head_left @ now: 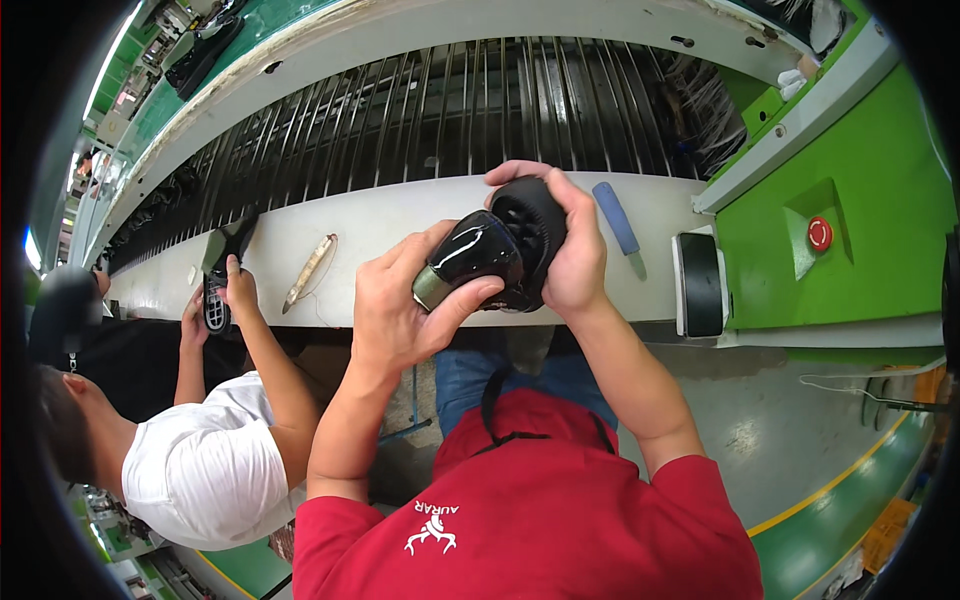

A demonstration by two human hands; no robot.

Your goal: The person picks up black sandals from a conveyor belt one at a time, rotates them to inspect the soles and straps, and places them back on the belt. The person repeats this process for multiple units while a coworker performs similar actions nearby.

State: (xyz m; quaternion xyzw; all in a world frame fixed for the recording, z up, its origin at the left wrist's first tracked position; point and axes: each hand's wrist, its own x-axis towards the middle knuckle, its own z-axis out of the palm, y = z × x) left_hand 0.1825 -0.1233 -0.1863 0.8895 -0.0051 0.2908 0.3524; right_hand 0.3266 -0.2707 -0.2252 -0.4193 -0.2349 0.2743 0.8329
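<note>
My left hand is closed round a glossy black shoe upper, its thumb pressed along the near side. A green piece, which looks like part of a shoe last, sticks out of the upper beside my left palm. My right hand grips a matt black shoe sole, fingers over its far end and thumb low on its side. Upper and sole lie against each other at an angle, the sole's ribbed hollow partly showing between them. Both are held above the white ledge.
A blue-handled knife and a pale wrapped tool lie on the white ledge. Beyond runs a conveyor of metal rods. At right stands a green machine with a red button. A co-worker in white holds a sole at left.
</note>
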